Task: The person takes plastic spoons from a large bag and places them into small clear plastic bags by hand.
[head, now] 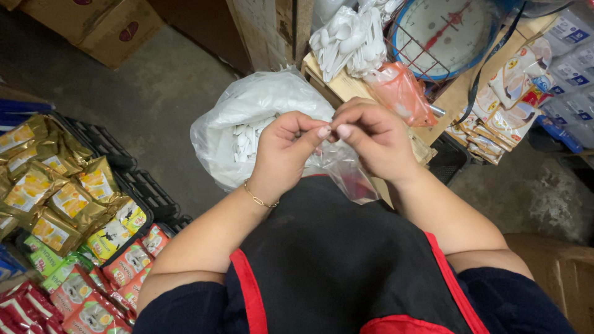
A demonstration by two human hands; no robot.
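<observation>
Clear, flimsy small plastic bag (pixel 346 170) hangs pinched at its top edge between left hand (pixel 286 151) and right hand (pixel 371 139); it looks light and slippery.

Your left hand (pixel 283 154) and right hand (pixel 371 139) pinch a small bag (pixel 346 170) of thin, clear, glossy plastic. Behind it, the big white sack (pixel 247 111) is crinkled translucent film. Lower left, the snack packets (pixel 55 198) shine like foil. Upper left, the cardboard boxes (pixel 93 25) look matt, and the floor (pixel 154 86) is rough concrete.
</observation>
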